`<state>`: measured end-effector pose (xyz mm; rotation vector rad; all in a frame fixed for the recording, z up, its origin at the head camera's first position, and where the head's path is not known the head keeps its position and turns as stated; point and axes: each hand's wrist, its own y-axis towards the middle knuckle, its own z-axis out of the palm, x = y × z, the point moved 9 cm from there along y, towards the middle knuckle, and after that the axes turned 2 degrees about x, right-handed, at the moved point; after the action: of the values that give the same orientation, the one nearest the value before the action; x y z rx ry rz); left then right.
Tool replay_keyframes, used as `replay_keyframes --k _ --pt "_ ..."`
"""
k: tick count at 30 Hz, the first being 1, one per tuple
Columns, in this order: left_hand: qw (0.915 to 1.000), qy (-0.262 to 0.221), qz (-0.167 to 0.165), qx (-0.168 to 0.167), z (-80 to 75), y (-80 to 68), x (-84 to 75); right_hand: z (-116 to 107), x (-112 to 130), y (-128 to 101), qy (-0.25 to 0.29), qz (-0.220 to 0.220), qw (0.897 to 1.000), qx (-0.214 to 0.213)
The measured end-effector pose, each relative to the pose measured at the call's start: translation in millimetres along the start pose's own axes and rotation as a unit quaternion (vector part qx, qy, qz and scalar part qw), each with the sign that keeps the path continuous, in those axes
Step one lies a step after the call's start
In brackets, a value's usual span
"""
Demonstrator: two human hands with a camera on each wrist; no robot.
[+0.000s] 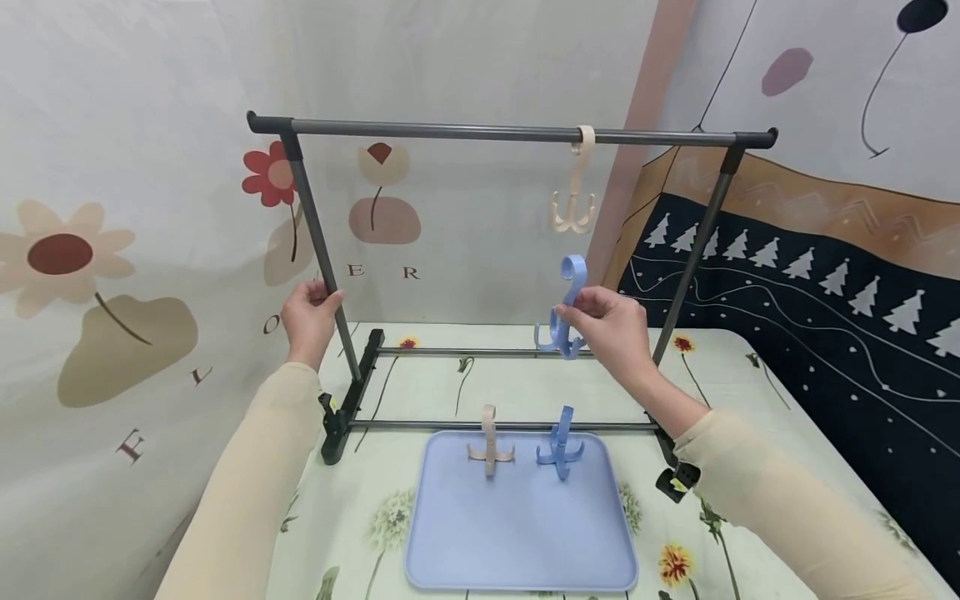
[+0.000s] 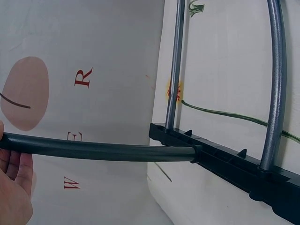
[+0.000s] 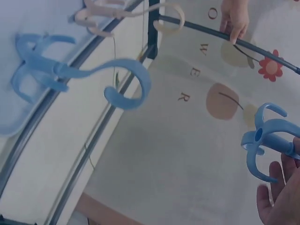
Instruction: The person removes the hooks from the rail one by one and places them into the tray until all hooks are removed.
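Observation:
A grey metal rack (image 1: 495, 132) stands on the table. My left hand (image 1: 318, 296) grips its left post (image 2: 93, 150) about halfway up. In the left wrist view only the fingers (image 2: 14, 178) show, curled round that post. My right hand (image 1: 581, 312) pinches a blue multi-prong hook (image 1: 567, 307) by its stem, in the air below the top bar, its curled end up. The right wrist view shows that hook's prongs (image 3: 269, 136) above my fingers (image 3: 281, 187). A beige hook (image 1: 576, 187) hangs on the top bar just above.
A light blue tray (image 1: 517, 533) lies in front of the rack, with a beige hook (image 1: 490, 446) and a blue hook (image 1: 560, 446) at its far edge. The rack's black foot (image 2: 234, 159) and lower rails rest on a floral tablecloth. Patterned cloth hangs behind.

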<state>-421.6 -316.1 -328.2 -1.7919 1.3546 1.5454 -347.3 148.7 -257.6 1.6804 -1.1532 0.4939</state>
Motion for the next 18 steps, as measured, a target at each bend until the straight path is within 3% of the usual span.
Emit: replay_keyframes --k 10,18 --pt "1.0000 -0.002 0.006 -0.005 1.4 0.9 -2.4 35.3 -5.2 -31.1 0.067 0.004 0.995 0.068" --pt "1.0000 -0.002 0.001 -0.005 0.3 0.8 0.2 68.3 -11.5 -61.6 0.082 0.017 0.990 0.115"
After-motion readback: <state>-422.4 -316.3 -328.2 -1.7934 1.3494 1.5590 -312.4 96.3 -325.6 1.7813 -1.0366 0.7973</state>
